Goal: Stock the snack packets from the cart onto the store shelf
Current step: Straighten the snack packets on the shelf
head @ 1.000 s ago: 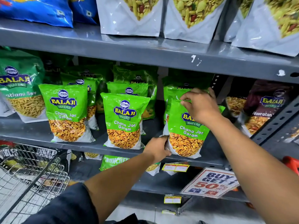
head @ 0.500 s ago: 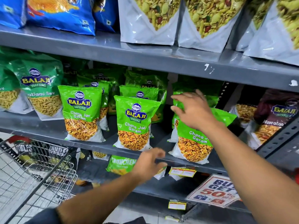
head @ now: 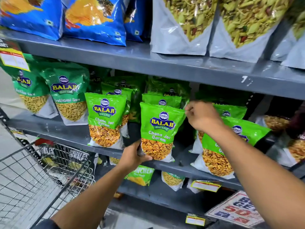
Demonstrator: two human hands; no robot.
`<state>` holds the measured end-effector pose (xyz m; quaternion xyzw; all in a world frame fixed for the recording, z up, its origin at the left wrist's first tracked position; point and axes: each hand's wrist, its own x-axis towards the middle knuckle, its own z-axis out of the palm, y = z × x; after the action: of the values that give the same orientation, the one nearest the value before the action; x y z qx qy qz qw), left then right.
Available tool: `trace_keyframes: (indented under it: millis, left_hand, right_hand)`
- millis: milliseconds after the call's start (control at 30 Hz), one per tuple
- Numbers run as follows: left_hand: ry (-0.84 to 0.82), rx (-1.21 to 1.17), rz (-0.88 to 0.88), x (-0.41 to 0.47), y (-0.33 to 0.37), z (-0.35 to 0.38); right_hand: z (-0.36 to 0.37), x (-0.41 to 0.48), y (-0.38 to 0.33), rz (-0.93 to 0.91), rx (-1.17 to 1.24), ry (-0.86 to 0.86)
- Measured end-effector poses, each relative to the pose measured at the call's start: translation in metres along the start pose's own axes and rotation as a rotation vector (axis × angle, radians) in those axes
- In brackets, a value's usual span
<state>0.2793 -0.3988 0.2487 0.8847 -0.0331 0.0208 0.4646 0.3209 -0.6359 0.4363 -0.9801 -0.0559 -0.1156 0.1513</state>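
A green Chana Jor Garam packet (head: 160,129) stands upright at the front of the grey middle shelf (head: 69,134). My left hand (head: 134,156) grips its lower left corner. My right hand (head: 202,116) pinches its top right corner. Another packet of the same kind (head: 105,121) stands to its left, and a tilted one (head: 231,146) leans to its right, behind my right forearm. More green packets fill the row behind. The wire cart (head: 41,179) sits at the lower left; its contents are hard to make out.
Darker green Ratlami Sev packets (head: 67,98) stand at the shelf's left. Blue chip bags (head: 92,19) and grey mixture pouches (head: 181,27) fill the upper shelf. A lower shelf holds a few packets (head: 140,176). A "50%" offer sign (head: 237,210) hangs at the bottom right.
My right hand left the right-hand packet, which now leans, and moved left onto the middle packet's top corner. My left hand rose to grip that packet's bottom. The view shifted left.
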Motion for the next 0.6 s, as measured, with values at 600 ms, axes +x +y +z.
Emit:
trace_keyframes:
  millis: [600]
  left_hand:
    - [0.202,-0.099,0.008,-0.024,-0.022,-0.021]
  right_hand:
    - [0.051,0.046,-0.149,-0.199,0.043,-0.006]
